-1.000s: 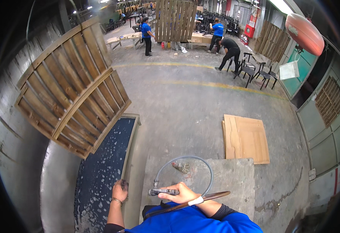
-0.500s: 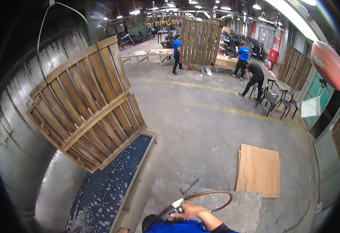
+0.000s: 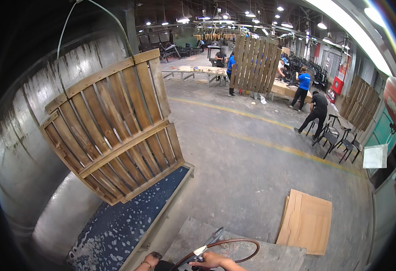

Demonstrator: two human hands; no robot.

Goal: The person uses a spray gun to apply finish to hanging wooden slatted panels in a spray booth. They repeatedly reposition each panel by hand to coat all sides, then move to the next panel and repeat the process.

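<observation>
At the lower edge my right hand (image 3: 212, 260) is closed around what looks like a small spray gun (image 3: 198, 259), mostly hidden by the fingers. A looping brown hose (image 3: 247, 245) and a grey hose (image 3: 217, 233) meet at white tape beside it. My left hand (image 3: 150, 260), with a bracelet at the wrist, is curled at a small dark thing I cannot make out. Ahead on the left, a slatted brown wooden panel (image 3: 112, 126) hangs tilted from a wire sling (image 3: 62, 49). Neither hand touches the panel.
Below the panel lies a trough of dark, foam-spotted liquid (image 3: 130, 219), against a wet metal wall (image 3: 17, 113). Flattened cardboard (image 3: 308, 221) rests on the floor at right. Farther off are another hanging slatted panel (image 3: 254, 65), workers, tables and black chairs (image 3: 329, 135).
The view has shifted, so the panel and background sit farther right and lower. My left hand has come further into view. My right hand still grips the same tool.
</observation>
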